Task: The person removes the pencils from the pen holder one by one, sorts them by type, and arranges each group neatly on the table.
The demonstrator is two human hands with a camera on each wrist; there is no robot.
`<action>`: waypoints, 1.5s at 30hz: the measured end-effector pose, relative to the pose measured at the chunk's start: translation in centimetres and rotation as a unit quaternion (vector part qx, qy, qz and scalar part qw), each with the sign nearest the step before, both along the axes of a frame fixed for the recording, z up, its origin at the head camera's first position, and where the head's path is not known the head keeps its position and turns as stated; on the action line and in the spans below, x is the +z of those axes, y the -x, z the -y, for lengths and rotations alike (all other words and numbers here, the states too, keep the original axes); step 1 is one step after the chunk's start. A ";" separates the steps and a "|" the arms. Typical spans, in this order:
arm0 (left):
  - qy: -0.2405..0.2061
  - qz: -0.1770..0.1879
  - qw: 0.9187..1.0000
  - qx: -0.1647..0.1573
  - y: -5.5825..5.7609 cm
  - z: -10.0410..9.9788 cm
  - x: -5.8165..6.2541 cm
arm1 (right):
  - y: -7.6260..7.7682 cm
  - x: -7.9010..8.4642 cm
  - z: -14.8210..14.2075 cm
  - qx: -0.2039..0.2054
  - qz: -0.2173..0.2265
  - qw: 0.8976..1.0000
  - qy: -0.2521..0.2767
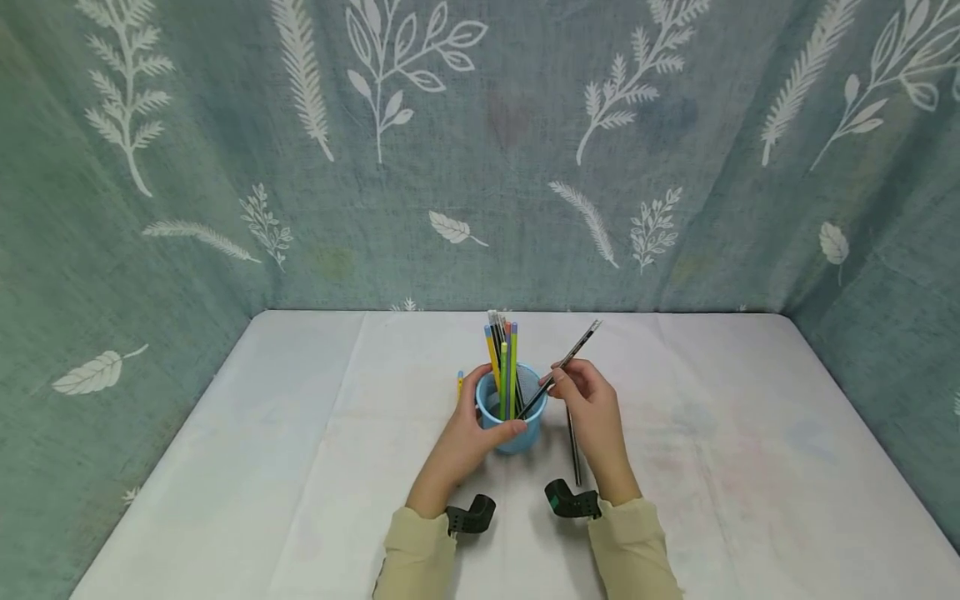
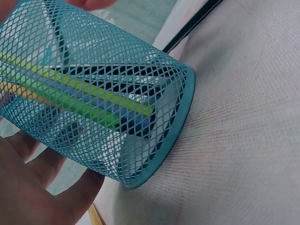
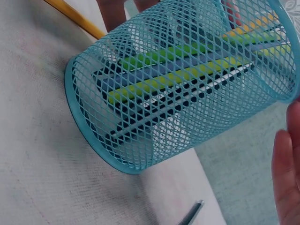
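A light-blue mesh pencil cup (image 1: 516, 439) stands upright on the table, holding several pencils. Around its left side curls my left hand (image 1: 459, 446), thumb across the front near the rim. The left wrist view shows fingers (image 2: 77, 192) of that hand against the mesh (image 2: 164, 147). My right hand (image 1: 597, 414) pinches a black pencil (image 1: 579, 345) at the cup's right side; it slants, its lower end inside the cup and its upper end pointing up and right. Green pencils (image 1: 504, 375), a yellow pencil (image 1: 491, 346) and dark ones lean together inside.
Another black pencil (image 1: 574, 450) lies on the table below my right hand. A yellow pencil (image 1: 460, 383) lies left of the cup, partly hidden by my left hand. The white-covered table (image 1: 300, 467) meets a leaf-patterned curtain (image 1: 510, 233) at the back.
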State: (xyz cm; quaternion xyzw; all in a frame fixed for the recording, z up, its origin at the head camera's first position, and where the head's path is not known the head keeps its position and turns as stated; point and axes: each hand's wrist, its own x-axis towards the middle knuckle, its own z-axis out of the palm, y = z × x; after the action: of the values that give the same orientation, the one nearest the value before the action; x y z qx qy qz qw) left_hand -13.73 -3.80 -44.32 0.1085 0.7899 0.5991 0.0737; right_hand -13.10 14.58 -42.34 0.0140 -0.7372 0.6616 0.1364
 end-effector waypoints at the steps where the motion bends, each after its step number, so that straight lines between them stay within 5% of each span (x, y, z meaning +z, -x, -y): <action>1: -0.001 -0.003 1.000 -0.001 0.1 0.1 0.0 | 0.0 0.2 0.0 0.008 -0.001 1.000 0.008; 9: 0.003 0.001 1.000 -0.003 0.5 -0.1 -0.1 | -1.0 2.6 0.1 0.020 -0.003 0.999 0.032; 25: -0.009 0.006 1.000 -0.014 0.3 0.3 -0.4 | -1.3 3.4 -0.1 0.007 -0.064 0.997 0.049; 45: -0.001 -0.002 1.000 -0.017 0.3 0.2 -0.2 | 0.3 0.1 -2.2 -0.048 -0.108 0.981 0.151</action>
State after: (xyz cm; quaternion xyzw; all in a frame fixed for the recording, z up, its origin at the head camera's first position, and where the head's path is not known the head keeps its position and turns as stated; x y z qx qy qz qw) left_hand -14.05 -3.96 -44.55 0.1226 0.7877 0.5981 0.0822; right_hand -13.39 16.80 -42.23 0.0296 -0.6097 0.7526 0.2471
